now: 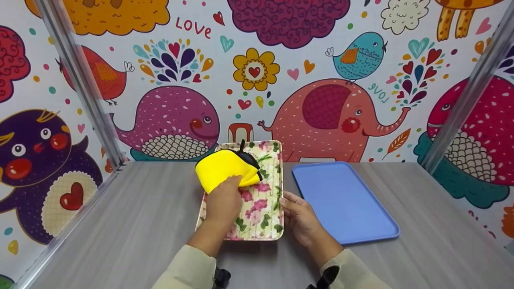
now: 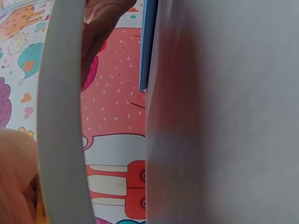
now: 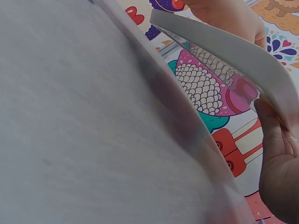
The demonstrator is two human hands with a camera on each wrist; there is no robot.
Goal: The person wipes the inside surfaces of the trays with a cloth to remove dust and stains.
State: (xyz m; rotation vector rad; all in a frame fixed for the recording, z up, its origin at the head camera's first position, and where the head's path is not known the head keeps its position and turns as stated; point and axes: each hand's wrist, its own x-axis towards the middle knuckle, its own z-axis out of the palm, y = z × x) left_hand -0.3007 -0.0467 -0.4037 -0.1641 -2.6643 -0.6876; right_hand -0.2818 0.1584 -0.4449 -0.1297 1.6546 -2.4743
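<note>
A floral tray [image 1: 253, 230] with pink blossoms and green leaves is held up off the table, its patterned face toward me. My left hand [image 1: 225, 204] holds a yellow cloth [image 1: 219, 166] with black edging against the tray's upper left part. My right hand [image 1: 299, 216] grips the tray's right edge, thumb on the front and fingers partly hidden behind. In the left wrist view the pale tray rim [image 2: 63, 116] stands between the two hands. From the right wrist, the tray's underside shows, with my right hand [image 3: 280, 172] on its edge.
To the right, a blue tray [image 1: 345, 200] lies flat on the grey wood-look table [image 1: 140, 224]. A wall printed with cartoon animals [image 1: 321, 120] rises behind the table, with metal posts [image 1: 84, 80] at both sides.
</note>
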